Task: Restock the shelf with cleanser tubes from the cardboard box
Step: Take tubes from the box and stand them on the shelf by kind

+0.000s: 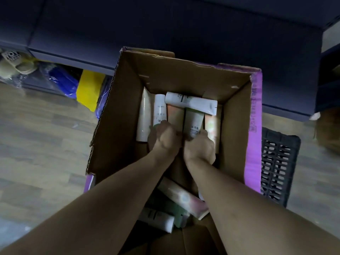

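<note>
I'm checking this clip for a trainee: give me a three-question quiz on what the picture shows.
1. True or false: both hands are inside the open brown cardboard box.
2. Which lies crosswise atop the row of upright tubes? A) white tube with dark lettering B) yellow bag C) black crate
3. What stands right of the box on the wooden floor?

Key: 1 true: left hand and right hand reach among the tubes. 2 A. 3 The black slotted plastic crate.
</note>
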